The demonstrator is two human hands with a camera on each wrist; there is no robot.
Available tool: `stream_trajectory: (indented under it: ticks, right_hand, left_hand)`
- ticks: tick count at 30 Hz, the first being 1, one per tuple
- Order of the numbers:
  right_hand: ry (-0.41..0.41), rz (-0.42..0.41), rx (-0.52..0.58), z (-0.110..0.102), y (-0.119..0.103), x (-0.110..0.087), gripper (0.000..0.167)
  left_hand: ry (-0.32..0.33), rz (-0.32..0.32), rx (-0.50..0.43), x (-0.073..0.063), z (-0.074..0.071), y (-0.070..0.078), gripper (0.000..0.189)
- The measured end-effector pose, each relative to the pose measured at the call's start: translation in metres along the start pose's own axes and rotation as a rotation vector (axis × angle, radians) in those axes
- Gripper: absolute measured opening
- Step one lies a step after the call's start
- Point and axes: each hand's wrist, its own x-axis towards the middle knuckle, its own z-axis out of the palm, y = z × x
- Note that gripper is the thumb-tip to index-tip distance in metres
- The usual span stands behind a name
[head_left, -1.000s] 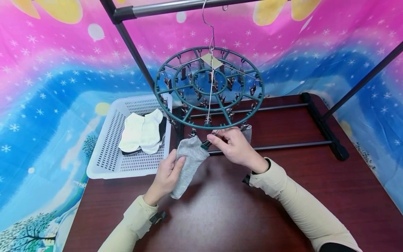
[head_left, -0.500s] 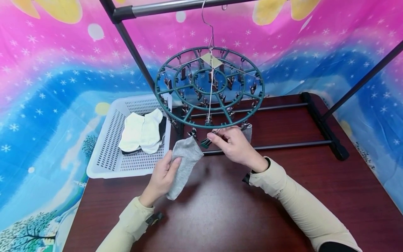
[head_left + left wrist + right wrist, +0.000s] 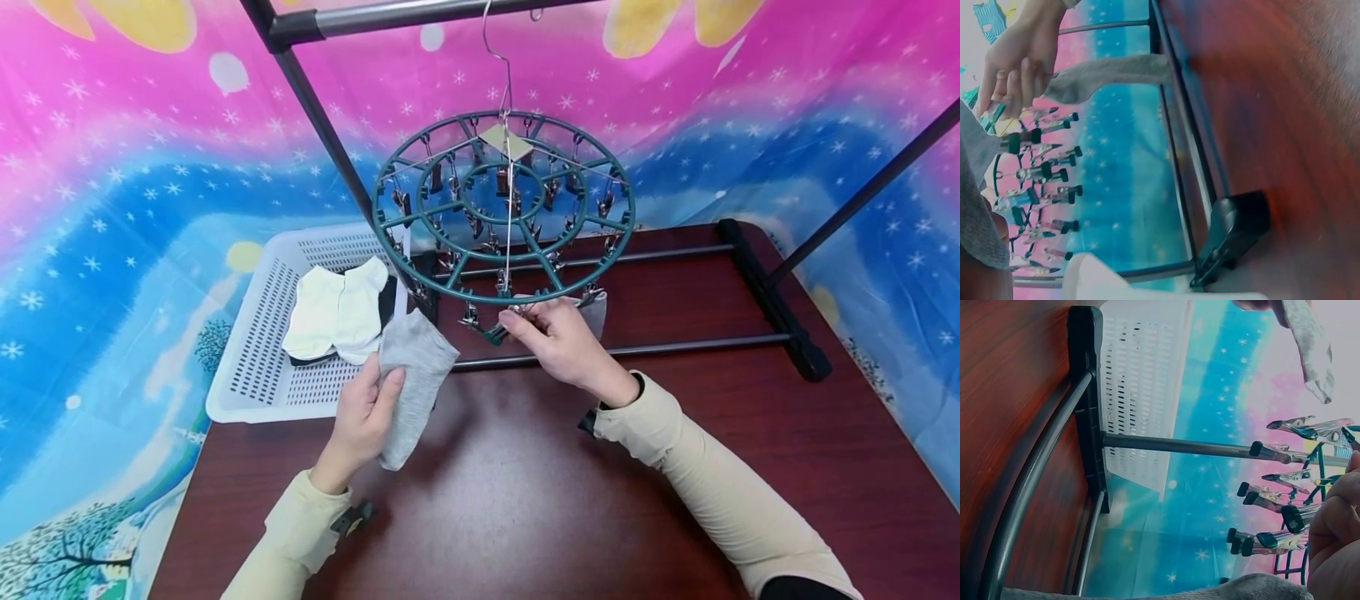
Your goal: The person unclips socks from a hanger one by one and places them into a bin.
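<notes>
In the head view my left hand (image 3: 360, 425) grips a light grey sock (image 3: 422, 367) by its side, its upper end just over the basket's right edge. My right hand (image 3: 558, 340) pinches a metal clip with dark green tips (image 3: 495, 335) at the front of a round green clip hanger (image 3: 465, 295). A gap separates the held sock from that clip. Behind my right hand, a second grey sock (image 3: 596, 315) hangs from the hanger; the left wrist view shows this hanging sock (image 3: 1110, 72) at full length. Right beside the pinched clip, another clip (image 3: 469, 315) dangles free.
A white perforated basket (image 3: 281, 415) on the left holds white socks (image 3: 337, 312) over darker ones. The hanger hooks over the top bar (image 3: 405, 15) of a dark metal rack, whose lower bars (image 3: 697, 343) cross the brown table (image 3: 540, 500). Several clips hang under the rings.
The grey sock has come away from the pinched clip and moved left and slightly up with my left hand. My right hand stays on the clip; the hanger has shifted slightly right.
</notes>
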Motion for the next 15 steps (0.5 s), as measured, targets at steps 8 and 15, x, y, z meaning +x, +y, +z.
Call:
stream_trajectory:
  ticks: [8,15]
  right_hand:
    - [-0.017,0.012,-0.008,0.002,0.004,0.000,0.039]
    - [-0.017,0.005,-0.022,0.000,0.002,0.001,0.039]
  left_hand:
    - [0.067,-0.020,0.055,0.011,-0.021,0.002,0.016]
    - [0.139,-0.117,0.036,0.033,-0.046,-0.001,0.021]
